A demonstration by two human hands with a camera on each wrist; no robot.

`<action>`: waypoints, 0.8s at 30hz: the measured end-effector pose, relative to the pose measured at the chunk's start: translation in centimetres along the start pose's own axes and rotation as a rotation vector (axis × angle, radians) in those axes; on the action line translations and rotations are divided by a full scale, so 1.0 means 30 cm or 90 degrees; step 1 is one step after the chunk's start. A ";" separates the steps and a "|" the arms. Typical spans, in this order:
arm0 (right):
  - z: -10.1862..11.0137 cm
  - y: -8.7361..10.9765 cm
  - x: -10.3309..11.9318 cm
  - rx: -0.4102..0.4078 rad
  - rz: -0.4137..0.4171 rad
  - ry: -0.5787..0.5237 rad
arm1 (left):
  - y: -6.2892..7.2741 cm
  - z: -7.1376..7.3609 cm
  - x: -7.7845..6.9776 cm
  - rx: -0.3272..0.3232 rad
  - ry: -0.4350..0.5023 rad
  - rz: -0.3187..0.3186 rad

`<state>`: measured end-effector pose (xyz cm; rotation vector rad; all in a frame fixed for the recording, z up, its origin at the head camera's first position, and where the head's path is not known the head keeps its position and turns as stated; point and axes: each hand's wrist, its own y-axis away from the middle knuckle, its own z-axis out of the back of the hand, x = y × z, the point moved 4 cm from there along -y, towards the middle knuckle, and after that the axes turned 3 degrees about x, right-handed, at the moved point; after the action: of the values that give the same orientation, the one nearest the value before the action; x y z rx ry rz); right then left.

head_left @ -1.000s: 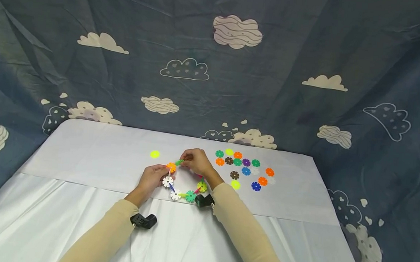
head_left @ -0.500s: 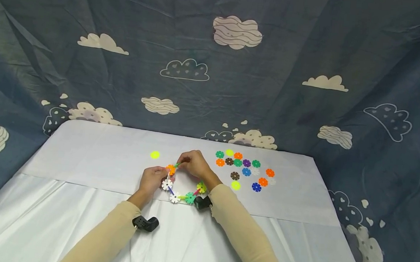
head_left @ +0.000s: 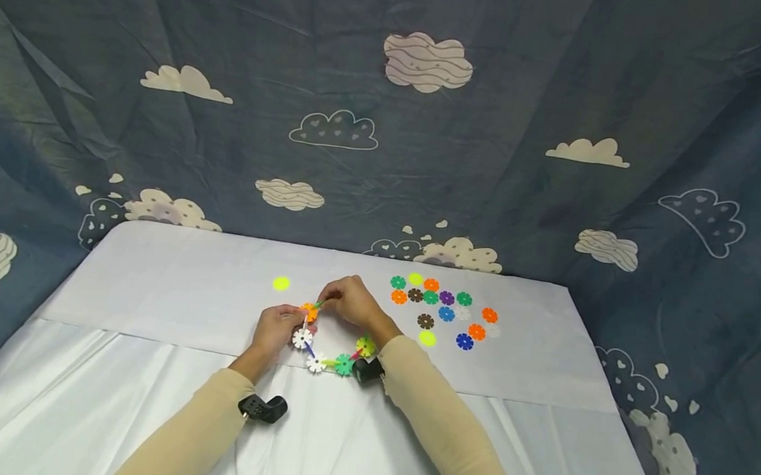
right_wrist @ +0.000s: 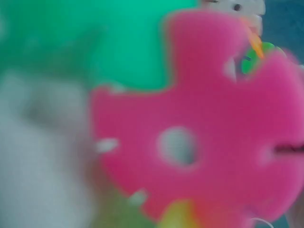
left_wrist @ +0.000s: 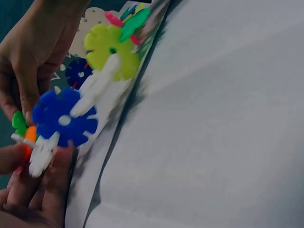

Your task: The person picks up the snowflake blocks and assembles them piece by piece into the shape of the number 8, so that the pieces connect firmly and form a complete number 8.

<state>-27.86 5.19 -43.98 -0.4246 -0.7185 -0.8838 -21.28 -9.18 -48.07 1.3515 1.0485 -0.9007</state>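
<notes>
A curved chain of slotted flower-shaped plastic discs hangs between the hands. My left hand (head_left: 274,328) pinches its left end near an orange disc (head_left: 310,313). My right hand (head_left: 354,300) pinches a small green disc (left_wrist: 18,122) edge-on against the orange one; whether their slots are joined is hard to tell. Lower along the chain are a white disc (head_left: 301,339), a teal-green disc (head_left: 343,364) and a yellow disc (head_left: 365,347). A blue disc (left_wrist: 64,111) shows close up in the left wrist view. One pink disc (right_wrist: 213,109), blurred, fills much of the right wrist view.
Several loose discs lie to the right on the white cloth, among them a purple disc (head_left: 446,298), a brown disc (head_left: 425,321) and a dark blue disc (head_left: 464,341). A lone yellow disc (head_left: 282,283) lies behind the left hand. A cloud-patterned curtain (head_left: 492,128) rises behind.
The right hand has shifted slightly left, bringing the green disc closer against the orange one. The left hand keeps its pinch, and the chain sits a little lower in the view.
</notes>
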 end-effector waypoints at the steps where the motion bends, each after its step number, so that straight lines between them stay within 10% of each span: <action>1: 0.001 -0.001 0.000 0.005 0.004 -0.005 | 0.000 0.002 0.000 0.012 -0.002 0.008; 12: -0.005 -0.044 0.033 0.116 0.067 -0.066 | 0.003 0.038 -0.017 0.186 -0.037 0.057; 24: 0.014 -0.154 0.037 0.202 -0.019 0.006 | 0.001 0.054 0.005 0.168 -0.031 0.066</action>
<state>-31.32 2.18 -42.69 -0.1267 -0.8418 -0.7825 -21.10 -10.78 -48.30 1.5787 0.8343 -1.0141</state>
